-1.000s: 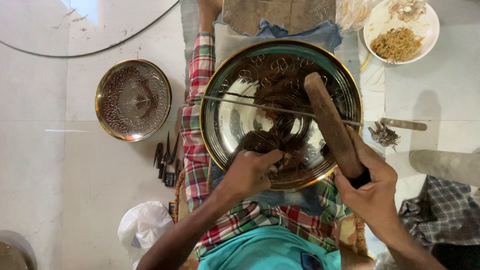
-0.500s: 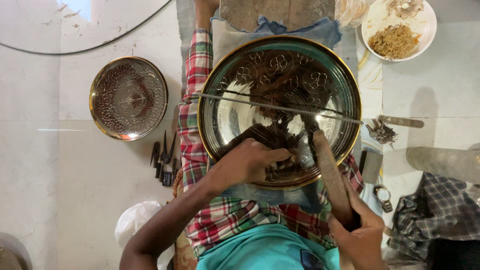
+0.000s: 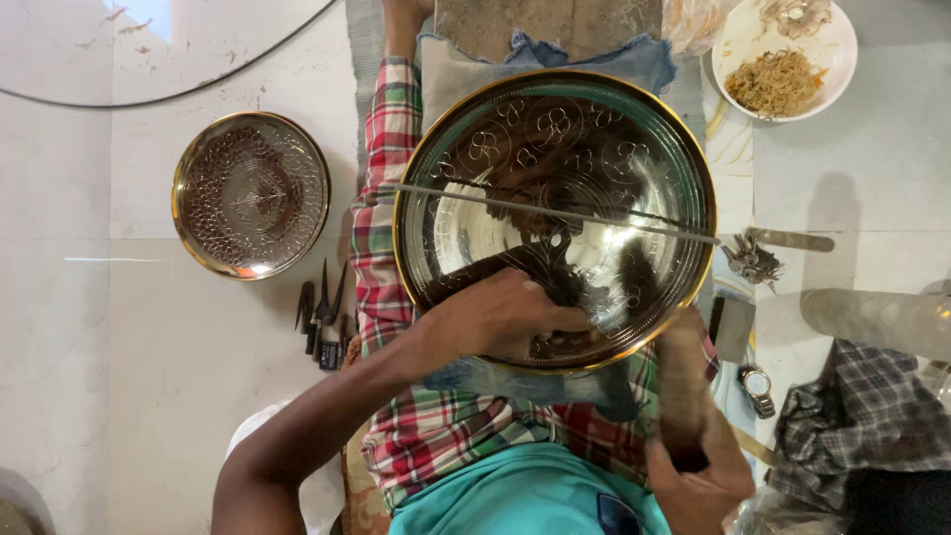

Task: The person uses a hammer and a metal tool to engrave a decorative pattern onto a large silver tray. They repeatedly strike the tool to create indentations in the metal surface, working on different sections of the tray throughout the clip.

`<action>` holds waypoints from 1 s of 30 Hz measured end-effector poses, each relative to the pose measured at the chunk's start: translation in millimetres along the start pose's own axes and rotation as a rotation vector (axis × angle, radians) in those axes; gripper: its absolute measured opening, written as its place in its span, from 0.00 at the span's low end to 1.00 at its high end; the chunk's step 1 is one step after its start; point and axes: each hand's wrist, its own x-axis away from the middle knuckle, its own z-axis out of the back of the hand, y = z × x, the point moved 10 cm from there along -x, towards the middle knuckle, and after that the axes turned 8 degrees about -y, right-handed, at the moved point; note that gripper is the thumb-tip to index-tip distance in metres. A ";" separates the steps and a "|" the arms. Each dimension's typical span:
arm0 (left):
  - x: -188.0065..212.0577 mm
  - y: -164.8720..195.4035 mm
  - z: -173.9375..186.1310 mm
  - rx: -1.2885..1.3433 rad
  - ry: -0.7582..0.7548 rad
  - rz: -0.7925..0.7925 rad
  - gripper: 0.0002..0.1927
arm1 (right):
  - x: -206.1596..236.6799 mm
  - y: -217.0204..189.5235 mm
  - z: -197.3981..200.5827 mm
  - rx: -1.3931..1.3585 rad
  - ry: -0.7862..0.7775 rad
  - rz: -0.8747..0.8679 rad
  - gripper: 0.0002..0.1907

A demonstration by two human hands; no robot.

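A large engraved metal plate (image 3: 555, 129) with a golden rim rests on my lap, over a checked cloth. My left hand (image 3: 495, 317) lies on its near part, fingers pinched around a small dark tool that is mostly hidden. My right hand (image 3: 703, 481) grips a wooden mallet (image 3: 682, 386), held off the plate just past its near right rim and blurred. A thin metal rod (image 3: 555, 210) lies across the plate from left to right.
A smaller patterned metal plate (image 3: 251, 193) lies on the pale floor at left, with dark pliers (image 3: 322, 312) beside it. At right are a white bowl (image 3: 783, 59) of shreds, a flat metal tool (image 3: 788, 240), a wristwatch (image 3: 758, 388) and a checked cloth (image 3: 862, 406).
The mallet lay across the plate's right side a second ago. My right hand has drawn it back toward me, off the plate. My left hand has stayed at the near part.
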 end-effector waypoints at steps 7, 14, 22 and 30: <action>33.5 -17.2 -3.3 0.069 0.222 0.408 0.27 | -83.3 -44.0 5.1 0.039 -0.386 -0.045 0.38; 57.9 -0.4 5.5 0.146 0.605 0.436 0.26 | -151.4 -84.4 -33.1 0.455 -0.833 0.055 0.42; 78.2 -1.8 -10.5 0.157 0.803 0.693 0.23 | -182.1 -164.3 -49.5 0.224 -0.855 0.200 0.44; 99.9 25.6 12.1 0.271 1.245 0.409 0.09 | -154.3 -141.6 -77.1 0.053 -0.902 0.004 0.40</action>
